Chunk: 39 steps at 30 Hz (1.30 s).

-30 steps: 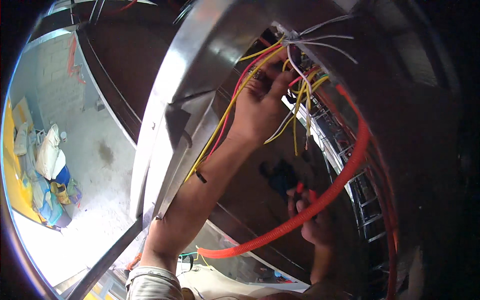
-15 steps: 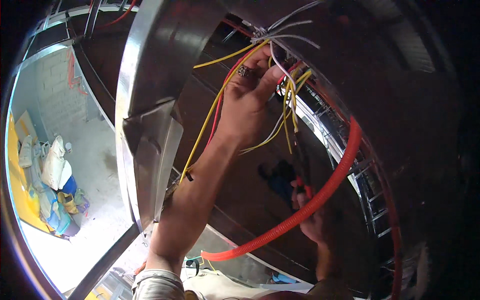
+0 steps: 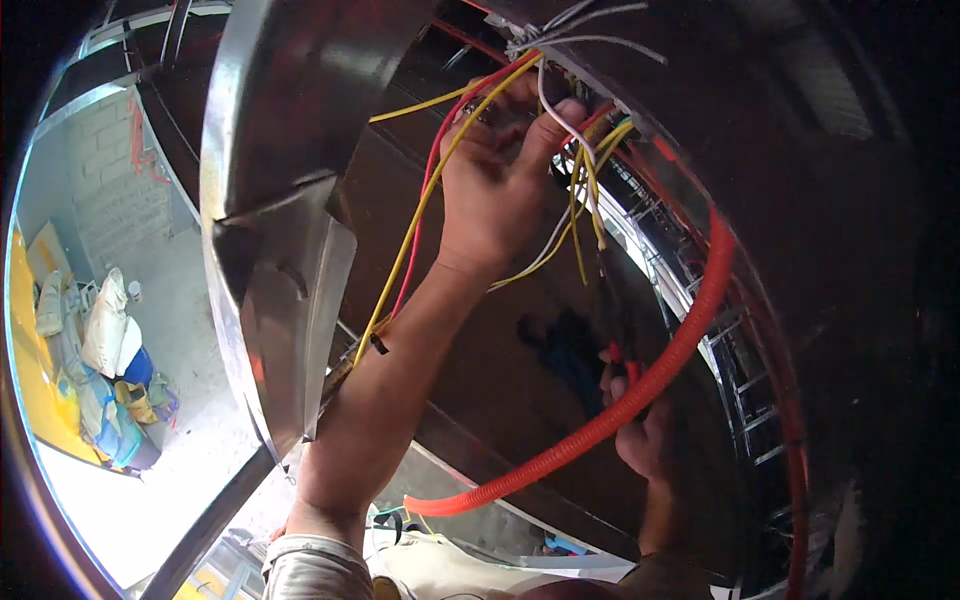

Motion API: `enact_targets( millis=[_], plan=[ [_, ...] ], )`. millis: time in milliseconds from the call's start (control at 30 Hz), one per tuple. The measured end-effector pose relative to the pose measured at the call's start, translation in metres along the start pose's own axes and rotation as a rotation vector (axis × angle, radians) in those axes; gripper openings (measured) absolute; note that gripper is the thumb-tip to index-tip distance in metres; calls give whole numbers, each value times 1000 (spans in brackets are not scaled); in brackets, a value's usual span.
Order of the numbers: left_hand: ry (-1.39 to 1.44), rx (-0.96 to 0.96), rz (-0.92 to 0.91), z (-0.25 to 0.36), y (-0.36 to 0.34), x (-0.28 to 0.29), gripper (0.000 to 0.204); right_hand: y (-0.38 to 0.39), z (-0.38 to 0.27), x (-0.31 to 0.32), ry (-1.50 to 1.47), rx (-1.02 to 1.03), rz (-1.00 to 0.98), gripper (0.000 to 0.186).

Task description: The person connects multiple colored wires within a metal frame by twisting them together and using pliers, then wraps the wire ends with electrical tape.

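My left hand (image 3: pixel 490 190), a ring on one finger, is raised beneath the opening at the top. Its fingers close around a bundle of wires, with a white wire (image 3: pixel 551 103) crossing by the thumb. A yellow wire (image 3: pixel 425 200) and a red wire (image 3: pixel 420 235) run down along my left forearm. Lower right, my right hand (image 3: pixel 642 440) grips red-handled pliers (image 3: pixel 614 305), partly hidden behind an orange corrugated conduit (image 3: pixel 590 433). The pliers' dark jaws point up and meet the lower end of hanging yellow and white wires (image 3: pixel 597 205).
Grey cables (image 3: pixel 610 42) fan out above my left hand. A bent sheet-metal piece (image 3: pixel 290 290) stands left of my forearm. On the right runs a metal ladder-like tray (image 3: pixel 735 380). Far below left, white sacks (image 3: pixel 105 325) lie on a pale floor.
The view has shifted slightly. My right hand and the pliers sit a little higher and farther right, jaws still at the wire ends. My left thumb is higher on the wires.
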<state>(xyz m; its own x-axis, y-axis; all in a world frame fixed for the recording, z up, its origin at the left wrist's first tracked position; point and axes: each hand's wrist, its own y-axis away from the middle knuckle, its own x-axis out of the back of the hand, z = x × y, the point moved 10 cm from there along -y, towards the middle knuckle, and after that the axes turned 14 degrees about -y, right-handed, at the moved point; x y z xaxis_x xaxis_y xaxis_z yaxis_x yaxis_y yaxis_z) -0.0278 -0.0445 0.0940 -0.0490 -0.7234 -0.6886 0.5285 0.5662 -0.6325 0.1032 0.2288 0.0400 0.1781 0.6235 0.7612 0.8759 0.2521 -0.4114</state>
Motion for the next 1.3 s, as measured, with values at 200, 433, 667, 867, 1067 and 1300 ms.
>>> enact_targets(
  millis=[200,433,667,867,1067,1300],
  plan=[
    [103,2,42,3,5,-3,26,-6,-10,-4,155,14,-28,30],
    [62,28,80,-4,7,5,22,-3,-27,1,452,189,90,29],
    [77,27,-26,-8,-2,4,23,-6,-28,6,472,104,109,27],
    [109,-3,-48,-9,-2,5,24,-9,-15,0,193,31,65,28],
    [88,50,-70,-15,-2,5,26,-7,12,-20,-373,-161,-23,33],
    [209,93,-68,-23,-3,3,20,-6,4,-27,-650,-70,-37,45]
  ],
)
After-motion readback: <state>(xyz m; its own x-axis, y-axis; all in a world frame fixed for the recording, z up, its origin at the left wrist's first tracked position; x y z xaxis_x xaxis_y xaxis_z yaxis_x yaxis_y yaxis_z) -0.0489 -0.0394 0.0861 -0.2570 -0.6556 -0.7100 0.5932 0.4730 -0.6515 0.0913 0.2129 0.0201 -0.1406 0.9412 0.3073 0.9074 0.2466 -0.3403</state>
